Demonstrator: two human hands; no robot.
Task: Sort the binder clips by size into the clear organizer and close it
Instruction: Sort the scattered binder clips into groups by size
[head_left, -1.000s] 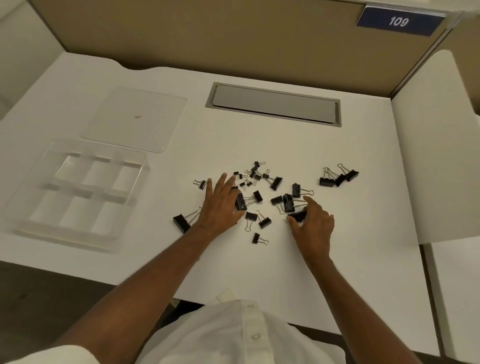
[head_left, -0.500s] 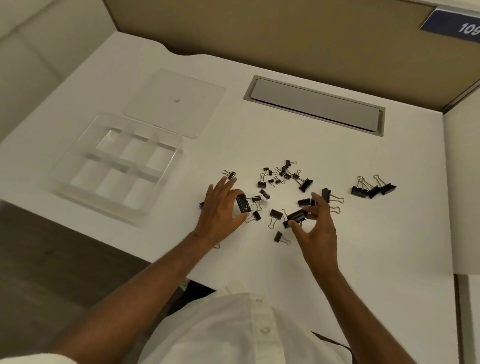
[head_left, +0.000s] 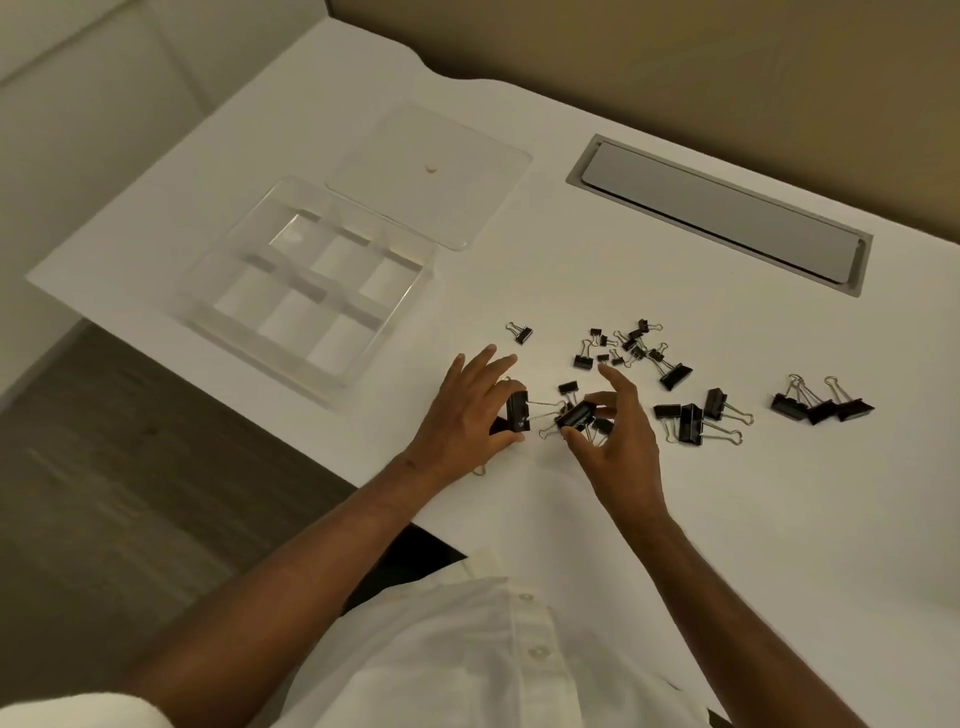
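Note:
Black binder clips of different sizes lie scattered on the white desk (head_left: 779, 519). My left hand (head_left: 467, 415) pinches a large clip (head_left: 518, 411) between thumb and fingers. My right hand (head_left: 618, 436) pinches another large clip (head_left: 577, 414) just right of it, slightly off the desk. Small clips (head_left: 623, 345) cluster behind my hands. Three large clips (head_left: 821, 405) sit grouped at the right. The clear organizer (head_left: 311, 280), with several empty compartments, stands open at the left, its flat clear lid (head_left: 431, 176) lying behind it.
A grey cable hatch (head_left: 722, 213) is set into the desk at the back right. A tan partition wall runs behind the desk. The desk's front edge drops off left of my left arm, over dark floor.
My right hand has carried its large clip leftward, close to my left hand, which now pinches a large clip. The view has shifted left, bringing the organizer nearer the centre.

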